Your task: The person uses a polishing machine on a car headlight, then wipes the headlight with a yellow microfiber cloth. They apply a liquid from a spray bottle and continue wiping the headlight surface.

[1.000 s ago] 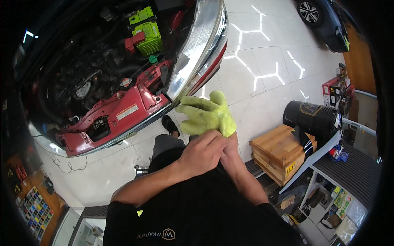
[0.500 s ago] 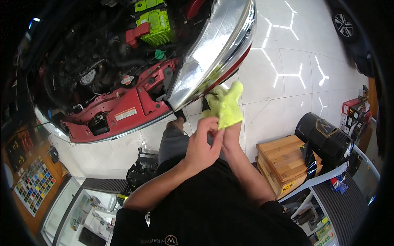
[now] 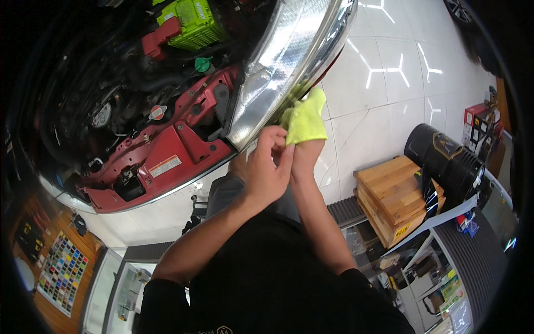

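A yellow-green microfiber cloth [image 3: 307, 118] is draped over my right hand [image 3: 307, 149], hiding its fingers; only the wrist and the heel of the hand show. My left hand [image 3: 268, 161] is closed, thumb and fingertips pinching the cloth's near corner. Just beyond both hands is the car's clear headlight [image 3: 267, 78], with the cloth close to its lower edge. Whether the cloth touches the lamp, I cannot tell.
The red car's open engine bay [image 3: 186, 119] is at the left, with a green battery [image 3: 192, 25]. To the right stand a wooden box [image 3: 392, 186] and a black drum [image 3: 439, 158]. White tiles [image 3: 361, 131] cover the floor. A colour swatch board [image 3: 62, 273] is at lower left.
The view has shifted closer to the car. Both hands, with the cloth, now appear higher and slightly farther left in the picture, nearer the headlight. The left-hand pinch continues.
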The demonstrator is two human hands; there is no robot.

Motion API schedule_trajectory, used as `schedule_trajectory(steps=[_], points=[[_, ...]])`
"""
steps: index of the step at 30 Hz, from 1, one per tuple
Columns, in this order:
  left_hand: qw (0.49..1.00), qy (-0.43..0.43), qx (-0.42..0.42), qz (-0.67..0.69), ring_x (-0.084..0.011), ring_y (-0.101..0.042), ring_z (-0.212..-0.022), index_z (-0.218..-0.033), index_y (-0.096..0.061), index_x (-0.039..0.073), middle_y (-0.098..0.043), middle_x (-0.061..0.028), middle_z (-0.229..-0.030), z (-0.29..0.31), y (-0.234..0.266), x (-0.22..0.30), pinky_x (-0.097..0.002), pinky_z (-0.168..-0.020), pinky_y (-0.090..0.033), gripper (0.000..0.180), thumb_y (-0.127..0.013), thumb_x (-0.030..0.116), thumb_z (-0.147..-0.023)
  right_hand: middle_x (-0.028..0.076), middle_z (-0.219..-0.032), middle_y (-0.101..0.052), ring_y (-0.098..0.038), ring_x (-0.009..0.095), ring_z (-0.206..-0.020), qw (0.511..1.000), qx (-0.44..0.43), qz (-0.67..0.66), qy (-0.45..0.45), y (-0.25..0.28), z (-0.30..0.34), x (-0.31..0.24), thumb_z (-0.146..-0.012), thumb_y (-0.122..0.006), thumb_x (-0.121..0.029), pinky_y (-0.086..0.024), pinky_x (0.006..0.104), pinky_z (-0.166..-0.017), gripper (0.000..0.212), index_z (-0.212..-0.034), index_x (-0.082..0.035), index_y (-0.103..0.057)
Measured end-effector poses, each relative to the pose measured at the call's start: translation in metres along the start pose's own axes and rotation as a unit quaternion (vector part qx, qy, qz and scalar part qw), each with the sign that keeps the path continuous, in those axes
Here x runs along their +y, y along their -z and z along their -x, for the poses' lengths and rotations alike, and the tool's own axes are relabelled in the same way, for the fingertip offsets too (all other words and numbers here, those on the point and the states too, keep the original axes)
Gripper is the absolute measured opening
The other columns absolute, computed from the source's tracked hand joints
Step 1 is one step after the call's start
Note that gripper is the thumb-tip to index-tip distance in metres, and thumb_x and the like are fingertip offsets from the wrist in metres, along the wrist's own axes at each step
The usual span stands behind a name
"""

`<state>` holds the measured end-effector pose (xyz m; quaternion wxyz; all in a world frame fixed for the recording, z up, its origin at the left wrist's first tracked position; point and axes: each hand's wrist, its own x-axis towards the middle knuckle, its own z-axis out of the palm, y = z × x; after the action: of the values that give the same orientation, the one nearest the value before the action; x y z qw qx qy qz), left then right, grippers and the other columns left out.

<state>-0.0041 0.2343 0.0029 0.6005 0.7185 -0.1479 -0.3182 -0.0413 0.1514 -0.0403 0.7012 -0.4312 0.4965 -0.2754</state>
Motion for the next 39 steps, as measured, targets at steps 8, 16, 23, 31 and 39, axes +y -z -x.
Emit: schedule_trajectory(steps=[8, 16, 23, 31, 39], points=[[1.000, 0.004, -0.002, -0.026, -0.0093, -0.059, -0.075, -0.123, -0.047, 0.000, -0.060, -0.0045, -0.086, -0.033, 0.012, -0.004, -0.0249, -0.067, -0.048, 0.030, -0.060, -0.003, -0.096, 0.005, -0.100, -0.067, -0.063, 0.015, -0.088, 0.992, 0.052, 0.058, 0.097, -0.031, -0.022, -0.002, -0.092, -0.064, -0.002, -0.051, 0.0307, -0.077, 0.016, -0.107, 0.002, -0.065], [0.998, 0.030, -0.032, -0.046, -0.0095, -0.059, -0.075, -0.124, -0.049, 0.002, -0.060, -0.0050, -0.084, -0.041, 0.024, 0.003, -0.0260, -0.067, -0.048, 0.029, -0.059, -0.002, -0.097, 0.006, -0.098, -0.069, -0.065, 0.016, -0.086, 0.978, 0.063, 0.096, 0.176, -0.034, -0.024, 0.004, -0.086, -0.067, 0.003, -0.053, 0.0314, -0.076, 0.019, -0.105, 0.005, -0.066], [0.998, 0.023, -0.051, -0.043, -0.0095, -0.059, -0.074, -0.123, -0.052, 0.002, -0.060, -0.0050, -0.082, -0.041, 0.034, 0.004, -0.0270, -0.067, -0.049, 0.028, -0.059, -0.001, -0.097, 0.006, -0.102, -0.069, -0.064, 0.014, -0.090, 0.990, 0.046, 0.041, 0.127, -0.039, -0.012, -0.002, -0.087, -0.067, 0.002, -0.052, 0.0295, -0.079, 0.021, -0.109, 0.006, -0.066], [0.995, -0.004, -0.059, -0.075, -0.0270, -0.069, -0.074, -0.124, -0.052, 0.002, -0.063, -0.0149, -0.084, -0.044, 0.032, 0.006, -0.0376, -0.067, -0.055, 0.029, -0.059, 0.000, -0.095, 0.005, -0.102, -0.069, -0.064, 0.014, -0.089, 0.991, 0.063, 0.033, 0.114, -0.040, -0.016, 0.003, -0.090, -0.064, 0.001, -0.052, 0.0286, -0.078, 0.020, -0.110, 0.006, -0.065], [0.992, -0.029, -0.081, -0.097, -0.0105, -0.058, -0.069, -0.125, -0.050, 0.001, -0.059, -0.0056, -0.077, -0.062, 0.025, 0.012, -0.0278, -0.063, -0.048, 0.028, -0.056, -0.002, -0.097, 0.006, -0.094, -0.069, -0.064, 0.013, -0.080, 0.971, 0.038, 0.140, 0.192, -0.039, -0.073, -0.025, -0.087, -0.065, -0.001, -0.051, 0.0282, -0.071, 0.019, -0.105, 0.006, -0.067]])
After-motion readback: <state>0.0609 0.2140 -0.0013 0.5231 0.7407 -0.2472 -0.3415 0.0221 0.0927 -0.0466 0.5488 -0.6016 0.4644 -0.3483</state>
